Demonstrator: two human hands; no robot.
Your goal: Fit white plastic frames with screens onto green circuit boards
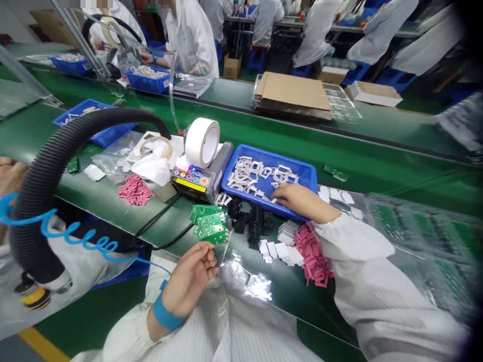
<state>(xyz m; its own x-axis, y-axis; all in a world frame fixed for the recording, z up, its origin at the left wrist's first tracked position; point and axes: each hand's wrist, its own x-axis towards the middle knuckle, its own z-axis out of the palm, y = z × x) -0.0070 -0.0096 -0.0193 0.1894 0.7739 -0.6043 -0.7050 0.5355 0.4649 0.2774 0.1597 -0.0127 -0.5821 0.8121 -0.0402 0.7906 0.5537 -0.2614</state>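
Note:
My right hand [296,199] reaches over the near rim of a blue tray [310,173] of small white plastic frames [245,173]. Its fingertips are pinched at one of these frames by the tray's near side; the grip is partly hidden. Palm turned up, my left hand [196,269] hovers in front of green circuit boards [211,224], fingers curled in with nothing visible in them. A blue strap circles that wrist. Between the hands lie black plastic parts [254,223], white pads [281,253] and a heap of pink strips [312,254].
A grey device [215,173] with a tape roll [203,142] on it stands left of the tray. A thick black hose [86,120] arches at left beside a coiled blue cord [86,241]. Clear trays of boards [422,226] lie right. Co-workers in white coats sit beyond.

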